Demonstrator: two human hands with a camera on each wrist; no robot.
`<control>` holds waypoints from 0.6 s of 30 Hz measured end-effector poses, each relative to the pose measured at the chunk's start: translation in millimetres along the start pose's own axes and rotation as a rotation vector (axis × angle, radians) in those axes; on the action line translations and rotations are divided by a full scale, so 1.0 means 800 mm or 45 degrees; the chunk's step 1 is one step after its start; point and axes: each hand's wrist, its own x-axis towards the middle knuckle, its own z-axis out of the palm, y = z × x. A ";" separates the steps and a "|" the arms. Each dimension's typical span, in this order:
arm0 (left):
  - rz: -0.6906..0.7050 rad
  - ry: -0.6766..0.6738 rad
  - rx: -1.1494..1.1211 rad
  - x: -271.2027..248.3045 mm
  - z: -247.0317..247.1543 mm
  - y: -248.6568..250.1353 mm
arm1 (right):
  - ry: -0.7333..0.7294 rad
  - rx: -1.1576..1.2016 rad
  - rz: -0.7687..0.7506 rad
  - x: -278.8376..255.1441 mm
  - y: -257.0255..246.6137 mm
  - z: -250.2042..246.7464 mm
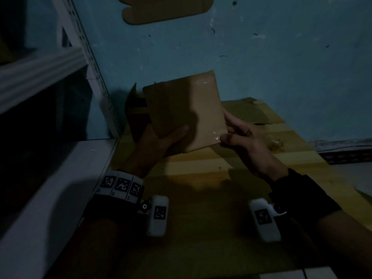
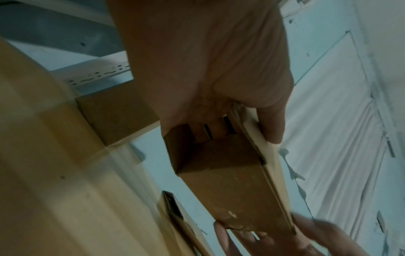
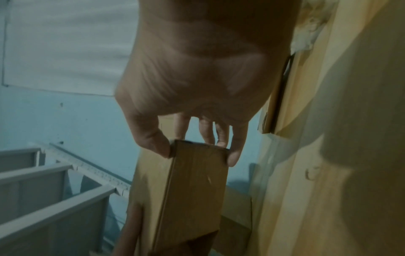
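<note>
A small brown cardboard box (image 1: 187, 111) is held up above the wooden table (image 1: 201, 198), its broad face tilted toward me. My left hand (image 1: 161, 137) grips its lower left end, thumb across the face and fingers behind. In the left wrist view the box (image 2: 230, 181) shows an open end near my left hand (image 2: 219, 86). My right hand (image 1: 237, 131) pinches the lower right corner between thumb and fingers. The right wrist view shows my right hand (image 3: 197, 138) clasping the narrow side of the box (image 3: 192, 187).
A white metal shelf rack (image 1: 40, 77) stands to the left against the blue wall (image 1: 281, 57). Another open cardboard box (image 1: 136, 115) sits behind the held one. Flattened cardboard (image 1: 251, 111) lies at the table's back; a cardboard piece (image 1: 165, 9) is up on the wall.
</note>
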 end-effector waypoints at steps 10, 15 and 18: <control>-0.048 0.003 -0.008 0.006 0.006 -0.011 | 0.108 -0.049 0.041 0.005 0.010 0.015; -0.022 -0.020 0.005 0.006 0.008 -0.014 | 0.105 -0.012 0.030 0.007 0.015 0.016; -0.004 -0.016 -0.001 0.006 0.008 -0.020 | 0.077 -0.013 0.016 0.007 0.016 0.014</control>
